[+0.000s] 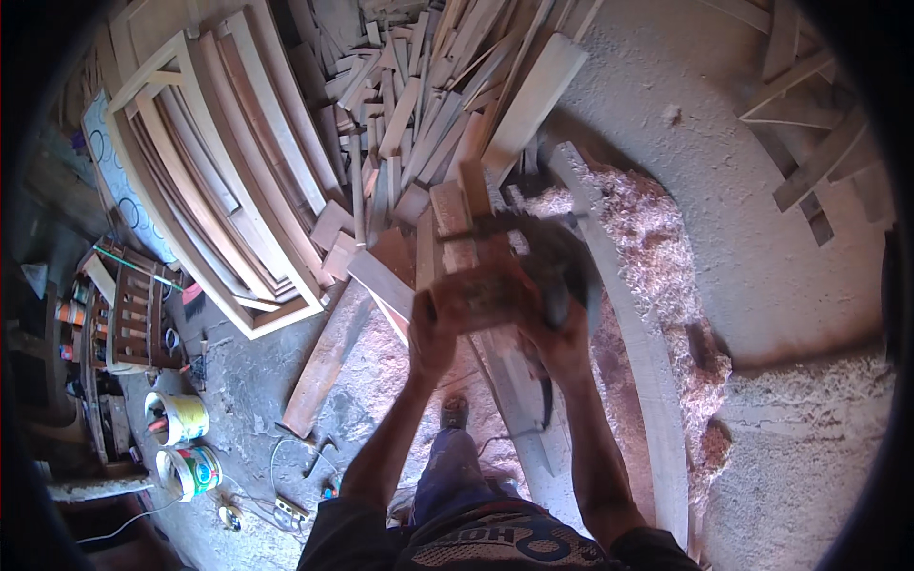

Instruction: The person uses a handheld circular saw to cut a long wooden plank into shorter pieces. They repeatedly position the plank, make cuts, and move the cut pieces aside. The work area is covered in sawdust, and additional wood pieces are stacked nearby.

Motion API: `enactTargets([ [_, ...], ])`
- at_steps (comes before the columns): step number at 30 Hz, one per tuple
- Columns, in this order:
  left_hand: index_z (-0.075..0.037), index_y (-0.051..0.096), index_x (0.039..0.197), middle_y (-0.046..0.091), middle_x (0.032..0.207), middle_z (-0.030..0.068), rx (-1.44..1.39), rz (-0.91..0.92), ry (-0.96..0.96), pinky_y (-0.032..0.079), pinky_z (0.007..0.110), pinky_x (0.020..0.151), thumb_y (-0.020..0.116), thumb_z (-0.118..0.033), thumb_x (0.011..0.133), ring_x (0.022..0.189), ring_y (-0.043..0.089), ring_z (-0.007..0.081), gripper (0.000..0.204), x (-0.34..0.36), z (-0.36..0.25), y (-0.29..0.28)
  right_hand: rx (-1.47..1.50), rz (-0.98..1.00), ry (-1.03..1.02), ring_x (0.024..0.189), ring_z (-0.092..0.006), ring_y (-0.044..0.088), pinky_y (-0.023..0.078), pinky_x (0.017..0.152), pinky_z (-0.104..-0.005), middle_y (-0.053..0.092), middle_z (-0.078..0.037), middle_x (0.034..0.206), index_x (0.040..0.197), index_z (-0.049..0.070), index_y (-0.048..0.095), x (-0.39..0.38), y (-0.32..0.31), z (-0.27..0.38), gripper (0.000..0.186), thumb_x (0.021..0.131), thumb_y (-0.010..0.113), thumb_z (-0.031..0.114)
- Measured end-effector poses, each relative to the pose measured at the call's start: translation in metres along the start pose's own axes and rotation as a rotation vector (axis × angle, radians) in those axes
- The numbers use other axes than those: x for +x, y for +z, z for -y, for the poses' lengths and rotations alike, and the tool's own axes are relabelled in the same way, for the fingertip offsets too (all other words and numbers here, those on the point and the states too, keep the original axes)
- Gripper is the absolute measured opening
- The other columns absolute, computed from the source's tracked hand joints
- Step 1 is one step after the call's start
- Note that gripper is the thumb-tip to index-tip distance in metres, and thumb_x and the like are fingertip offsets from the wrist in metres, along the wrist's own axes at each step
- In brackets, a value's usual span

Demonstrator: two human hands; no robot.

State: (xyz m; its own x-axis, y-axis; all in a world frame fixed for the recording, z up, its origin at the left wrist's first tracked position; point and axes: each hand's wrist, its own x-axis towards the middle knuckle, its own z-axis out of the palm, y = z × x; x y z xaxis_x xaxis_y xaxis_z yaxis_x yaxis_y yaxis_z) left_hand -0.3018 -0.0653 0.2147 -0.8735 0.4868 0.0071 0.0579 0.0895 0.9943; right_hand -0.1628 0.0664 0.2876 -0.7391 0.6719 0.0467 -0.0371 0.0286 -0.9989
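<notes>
In front of me, a motion-blurred dark power tool [562, 262] with a rounded body is held between both hands; its exact kind cannot be made out. My left hand [436, 333] is closed at the left end of the blurred brownish front part. My right hand [560, 341] grips the tool's near right side, fingers partly hidden. A dark cord [546, 400] hangs below my right hand. Under the tool runs a long wooden board [519, 390], and a narrow wood piece [473, 188] sticks up just beyond it.
A heap of offcuts [409, 105] lies ahead, with stacked wooden frames [181, 143] to the left. A long plank [647, 381] and pink shavings [657, 247] lie to the right. Two buckets [181, 419] and a power strip [288, 511] stand at lower left.
</notes>
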Motion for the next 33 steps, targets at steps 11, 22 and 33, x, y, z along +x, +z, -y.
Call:
enactTargets([
  [11,0.003,0.013,0.161,0.043,0.15,0.0371,0.265,0.109,-0.081,0.038,0.051,0.117,0.083,-0.051,0.082,0.14,0.045,0.0488,0.119,-0.159,0.11,0.121,-0.408,-0.322,0.487,0.072,-0.0112,0.059,0.048,0.064,-0.0309,0.067,-0.003,0.083,0.118,-0.001,0.071,-0.326,-0.116,0.077,0.04,0.08,0.074,0.011],
  [22,0.003,0.019,0.162,0.056,0.132,0.0304,0.335,0.661,-0.153,0.055,0.049,0.091,0.071,-0.027,0.082,0.114,0.065,0.0378,0.1,-0.208,0.146,0.082,-0.177,-0.606,0.674,0.086,-0.0154,0.065,0.053,0.079,-0.0336,0.071,-0.005,0.098,0.126,0.0,0.069,-0.54,-0.149,0.044,0.05,0.078,0.076,0.011],
  [33,-0.016,0.016,0.166,0.028,0.165,0.0214,1.278,0.793,0.402,0.024,0.069,0.118,0.088,-0.042,0.068,0.149,0.027,0.0535,0.124,-0.215,0.148,0.083,-0.239,-0.636,0.632,0.091,-0.0177,0.065,0.052,0.082,-0.034,0.07,-0.008,0.105,0.132,0.0,0.065,-0.568,-0.145,0.043,0.059,0.076,0.076,0.013],
])
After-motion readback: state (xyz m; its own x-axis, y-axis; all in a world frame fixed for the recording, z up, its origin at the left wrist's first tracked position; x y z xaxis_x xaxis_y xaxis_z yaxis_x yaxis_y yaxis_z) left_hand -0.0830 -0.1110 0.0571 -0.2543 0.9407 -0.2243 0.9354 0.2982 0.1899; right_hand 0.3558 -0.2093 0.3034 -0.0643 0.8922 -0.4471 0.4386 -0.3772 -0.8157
